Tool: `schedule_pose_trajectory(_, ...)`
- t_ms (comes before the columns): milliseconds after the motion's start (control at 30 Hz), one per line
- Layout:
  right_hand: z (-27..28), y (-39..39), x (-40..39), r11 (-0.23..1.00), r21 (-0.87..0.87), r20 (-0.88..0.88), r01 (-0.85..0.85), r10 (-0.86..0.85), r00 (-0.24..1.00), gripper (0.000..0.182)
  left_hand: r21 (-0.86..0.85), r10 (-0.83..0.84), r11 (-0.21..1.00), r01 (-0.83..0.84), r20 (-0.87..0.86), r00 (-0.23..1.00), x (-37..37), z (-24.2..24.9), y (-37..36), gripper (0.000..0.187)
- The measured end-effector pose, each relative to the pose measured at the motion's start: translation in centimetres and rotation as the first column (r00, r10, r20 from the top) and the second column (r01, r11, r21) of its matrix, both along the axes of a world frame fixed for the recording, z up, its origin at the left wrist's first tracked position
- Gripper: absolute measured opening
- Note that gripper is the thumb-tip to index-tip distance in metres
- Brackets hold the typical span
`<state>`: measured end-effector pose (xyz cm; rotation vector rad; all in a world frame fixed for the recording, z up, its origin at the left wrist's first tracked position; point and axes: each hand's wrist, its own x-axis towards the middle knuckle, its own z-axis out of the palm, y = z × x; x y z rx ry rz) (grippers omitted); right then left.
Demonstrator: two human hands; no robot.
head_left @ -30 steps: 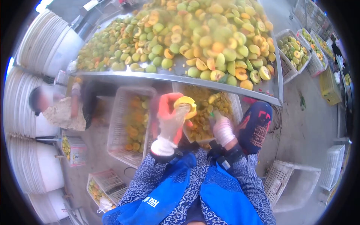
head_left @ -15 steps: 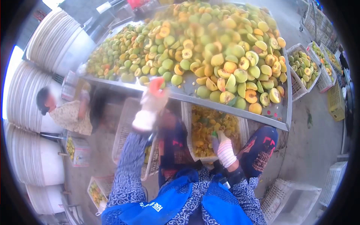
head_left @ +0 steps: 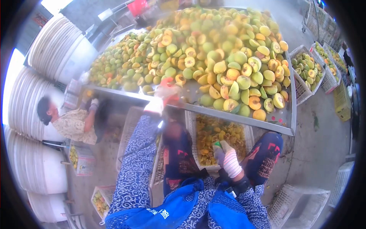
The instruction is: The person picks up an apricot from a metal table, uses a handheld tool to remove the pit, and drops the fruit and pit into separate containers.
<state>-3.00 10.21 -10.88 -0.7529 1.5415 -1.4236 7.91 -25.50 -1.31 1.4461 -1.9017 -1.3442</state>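
Fruit pile point(head_left: 225, 57), green to orange, many pieces halved, is spread over the metal table point(head_left: 244, 120), directly ahead of both grips. Left hand point(head_left: 167, 92), gloved with reddish fingertips, is at the table's near rim, fingers by the closest fruit; motion blur, can't tell if the grip is open or closed, or if it has a piece. Right hand point(head_left: 230, 159), in a light glove with wrapped, striped wrist, is lower and to the right of the left one, off the table; fingers curled closed around a green item point(head_left: 217, 144), only a small end showing, rest hidden by the fingers. Just beyond and under that grip: white crate point(head_left: 250, 138) with yellow-orange fruit pieces point(head_left: 223, 128), standing below the table edge, between the wearer's knees. Another pale crate point(head_left: 129, 128) is below and left of the left hand, partly behind the patterned sleeve point(head_left: 133, 160). Farther left of the left grip, a co-worker point(head_left: 78, 124) sits near the table's left corner, stacked white tubs point(head_left: 42, 105) behind. Right of the table, a fruit-filled crate point(head_left: 302, 91); another crate point(head_left: 280, 196) lies right of the right hand, lower down on the floor.
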Motion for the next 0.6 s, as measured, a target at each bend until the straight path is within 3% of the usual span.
schedule_pose_trajectory(67,0.8,0.3,-0.2,0.995,0.097,0.319,0.0,-0.031,0.947,0.017,0.187,-0.035,0.975,0.121,-0.406,0.913,1.7,0.9,0.7,0.068)
schedule_pose_trajectory(100,1.4,0.6,-0.5,0.987,0.154,0.244,-0.034,-0.005,0.97,0.016,0.25,-0.022,0.946,0.207,-0.587,0.809,2.6,1.4,1.1,0.061)
schedule_pose_trajectory(167,3.1,0.7,-0.6,0.987,0.153,0.315,-0.04,-0.01,0.949,0.017,0.285,0.017,0.89,0.356,-0.801,0.599,3.7,2.3,3.0,0.052)
schedule_pose_trajectory(267,5.0,0.7,-0.4,0.994,0.111,0.389,-0.023,-0.022,0.921,0.02,0.273,0.069,0.818,0.507,-0.921,0.385,3.9,2.7,7.9,0.053)
schedule_pose_trajectory(367,7.2,0.7,-0.4,0.992,0.119,0.342,-0.049,0.005,0.94,0.02,0.403,0.263,0.743,0.534,-0.91,0.321,3.1,3.0,12.3,0.052)
schedule_pose_trajectory(500,8.6,0.8,0.0,0.999,0.04,0.198,-0.024,0.015,0.98,0.021,0.407,0.227,0.75,0.521,-0.898,0.376,1.9,1.5,16.5,0.048)
schedule_pose_trajectory(600,9.7,0.7,0.0,1.0,-0.031,0.237,0.002,0.005,0.971,0.022,0.417,0.222,0.79,0.45,-0.878,0.424,0.4,0.2,18.8,0.048)
